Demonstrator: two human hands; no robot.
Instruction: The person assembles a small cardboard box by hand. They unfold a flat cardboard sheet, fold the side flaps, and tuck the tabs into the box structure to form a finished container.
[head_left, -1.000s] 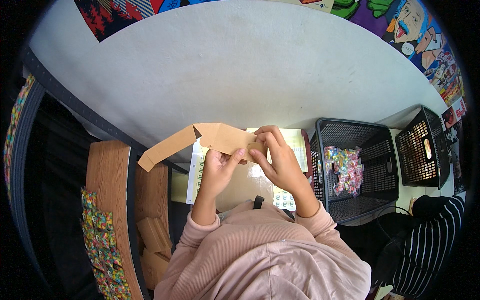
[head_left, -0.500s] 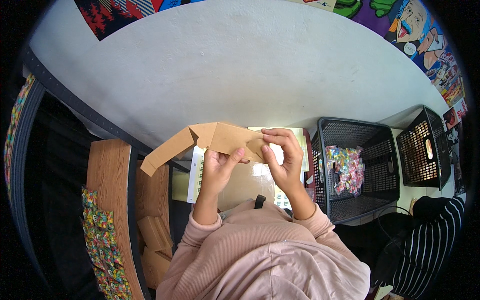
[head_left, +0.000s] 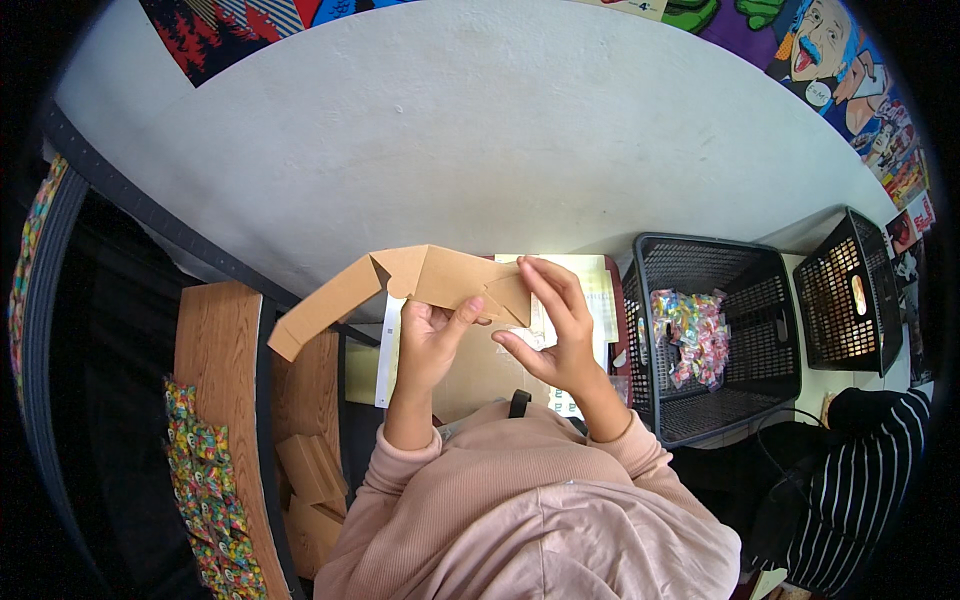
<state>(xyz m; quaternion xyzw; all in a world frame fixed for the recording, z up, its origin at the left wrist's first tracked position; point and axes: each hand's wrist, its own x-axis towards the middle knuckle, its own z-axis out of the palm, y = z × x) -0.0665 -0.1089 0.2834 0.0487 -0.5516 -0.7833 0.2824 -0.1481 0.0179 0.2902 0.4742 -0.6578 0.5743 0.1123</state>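
In the head view, pinching the carton (head_left: 450, 275) midair with thumb and fingers of the left hand (head_left: 430, 345); keeping fingers of the right hand (head_left: 562, 345) spread from the thumb, by the end flap (head_left: 513, 294). Could twist, with the long strip (head_left: 325, 305) unsupported beyond one pinch.

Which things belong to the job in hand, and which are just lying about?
In use:
Folded cardboard, pinched in left hand
Right hand, open at the cardboard's edge

Apparently lying about:
Large black crate holding wrapped packets
Smaller black crate
Colourful packets at left
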